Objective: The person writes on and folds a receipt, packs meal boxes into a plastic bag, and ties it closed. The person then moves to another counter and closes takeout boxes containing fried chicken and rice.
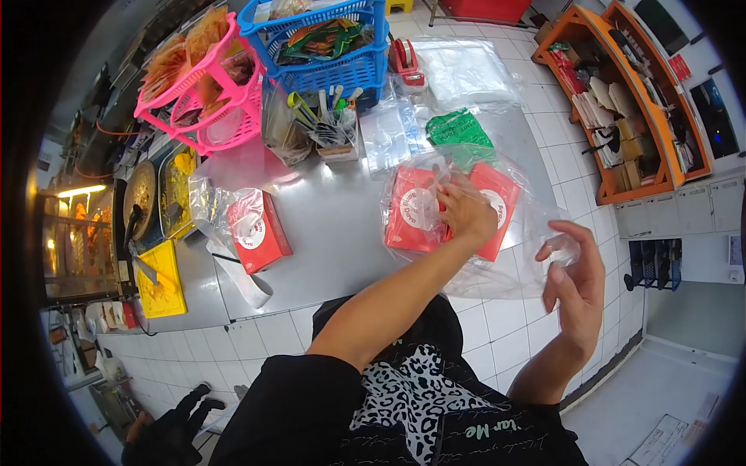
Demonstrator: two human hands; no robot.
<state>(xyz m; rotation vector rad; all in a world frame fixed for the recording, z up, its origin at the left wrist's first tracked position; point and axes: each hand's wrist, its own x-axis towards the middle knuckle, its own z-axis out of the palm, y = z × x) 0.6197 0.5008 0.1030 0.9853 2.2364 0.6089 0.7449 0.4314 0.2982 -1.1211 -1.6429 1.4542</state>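
Two red boxes (406,221) with round white labels sit side by side in a clear plastic bag (505,272) near the table's right edge. My left hand (468,210) reaches over the boxes, its fingers curled at the bag's bunched plastic between them; the fingertips are partly hidden. To the right, my right hand (575,279) has its thumb and curved fingers around the stretched end of the bag, past the table edge. Another red box (260,233) stands at the left with a clear bag (214,206) on it.
Pink baskets (198,101) and blue stacked baskets (322,70) stand at the back. Beside them are a utensil holder (338,147), a red tape dispenser (406,60), a stack of plastic bags (466,70) and a green bag (460,130). A yellow cutting board (162,287) lies left; a person (171,431) is lower left.
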